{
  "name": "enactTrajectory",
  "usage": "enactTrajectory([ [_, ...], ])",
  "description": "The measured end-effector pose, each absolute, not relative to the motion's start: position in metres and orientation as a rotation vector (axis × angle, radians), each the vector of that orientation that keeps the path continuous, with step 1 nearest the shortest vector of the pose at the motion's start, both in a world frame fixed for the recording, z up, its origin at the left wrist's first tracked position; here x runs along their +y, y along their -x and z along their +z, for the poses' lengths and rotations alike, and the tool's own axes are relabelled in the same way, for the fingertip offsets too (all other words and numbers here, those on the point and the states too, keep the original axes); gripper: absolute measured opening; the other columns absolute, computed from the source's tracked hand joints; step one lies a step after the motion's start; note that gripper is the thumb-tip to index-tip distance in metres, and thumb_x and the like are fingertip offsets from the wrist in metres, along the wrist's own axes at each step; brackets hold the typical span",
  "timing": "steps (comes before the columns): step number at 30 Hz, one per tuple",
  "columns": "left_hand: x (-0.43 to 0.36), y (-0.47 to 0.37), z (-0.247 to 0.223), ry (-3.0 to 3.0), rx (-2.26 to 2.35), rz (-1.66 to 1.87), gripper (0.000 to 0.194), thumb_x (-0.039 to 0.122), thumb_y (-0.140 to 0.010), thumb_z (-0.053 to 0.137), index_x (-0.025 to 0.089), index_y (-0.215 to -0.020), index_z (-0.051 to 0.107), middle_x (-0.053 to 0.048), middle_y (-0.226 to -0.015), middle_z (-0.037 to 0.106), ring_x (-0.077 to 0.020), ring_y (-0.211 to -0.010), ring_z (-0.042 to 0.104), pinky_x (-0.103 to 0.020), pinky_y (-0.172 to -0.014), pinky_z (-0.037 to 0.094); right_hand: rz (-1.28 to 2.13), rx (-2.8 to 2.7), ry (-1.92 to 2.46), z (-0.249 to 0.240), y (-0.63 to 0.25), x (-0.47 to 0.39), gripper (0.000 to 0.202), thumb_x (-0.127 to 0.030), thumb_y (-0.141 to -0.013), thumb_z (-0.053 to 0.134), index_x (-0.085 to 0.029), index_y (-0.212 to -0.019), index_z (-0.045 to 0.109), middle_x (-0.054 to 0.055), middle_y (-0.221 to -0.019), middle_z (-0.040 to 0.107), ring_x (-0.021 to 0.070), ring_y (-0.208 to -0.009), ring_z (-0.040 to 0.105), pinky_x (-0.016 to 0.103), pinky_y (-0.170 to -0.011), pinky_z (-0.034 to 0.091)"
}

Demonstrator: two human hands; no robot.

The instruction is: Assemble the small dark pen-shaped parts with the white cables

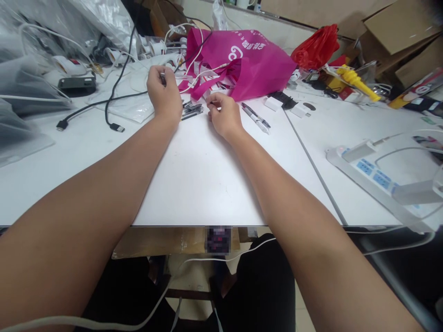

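Note:
My left hand (164, 94) is raised a little above the white table (194, 175) and pinches a small dark and silver connector (162, 78) between thumb and fingers. My right hand (223, 113) rests on the table with its fingers curled near a small white piece at the fingertips; whether it grips that piece I cannot tell. Between both hands lies a small pile of dark metal connectors (191, 110). Just behind them a pink bag (256, 62) lies on its side with white cables (197, 74) spilling out.
Black USB cables (116, 127) lie at the left. Two pens (256, 117) and white adapters (273, 103) sit to the right of my right hand. A white power strip (374, 175) is at the far right. Red bag (316, 46), yellow tool (358, 83) and cardboard boxes stand behind.

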State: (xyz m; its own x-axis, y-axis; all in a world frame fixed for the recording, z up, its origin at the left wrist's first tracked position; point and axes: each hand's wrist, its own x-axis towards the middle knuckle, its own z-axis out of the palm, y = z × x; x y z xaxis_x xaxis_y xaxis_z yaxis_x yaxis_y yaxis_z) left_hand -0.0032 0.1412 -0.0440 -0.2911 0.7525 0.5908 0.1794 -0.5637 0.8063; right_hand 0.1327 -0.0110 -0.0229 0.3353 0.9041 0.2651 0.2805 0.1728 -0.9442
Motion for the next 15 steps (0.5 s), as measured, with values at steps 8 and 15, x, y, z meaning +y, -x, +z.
enactTrajectory([
  [8, 0.122, -0.003, -0.026, -1.428, 1.286, 1.808, 0.046, -0.008, -0.112, 0.047, 0.028, -0.086, 0.039, -0.002, -0.089, 0.055, -0.0215, -0.098, 0.046, -0.042, -0.104, 0.042, 0.544, -1.648, 1.363, -0.027, -0.127, -0.011, 0.030, -0.004, -0.095, 0.067, -0.031, -0.101, 0.079, 0.002, -0.138, 0.084, 0.0269, -0.153, 0.064, 0.042, -0.142, 0.044],
  [15, 0.125, -0.002, -0.031, -1.491, 1.188, 1.822, 0.037, 0.010, -0.122, 0.049, 0.027, -0.091, 0.039, -0.002, -0.089, 0.050, -0.0211, -0.105, 0.046, -0.045, -0.106, 0.037, 0.326, -1.735, 1.519, -0.021, -0.131, -0.014, 0.029, -0.001, -0.091, 0.066, -0.025, -0.102, 0.076, 0.010, -0.129, 0.082, 0.0306, -0.138, 0.070, 0.042, -0.133, 0.050],
])
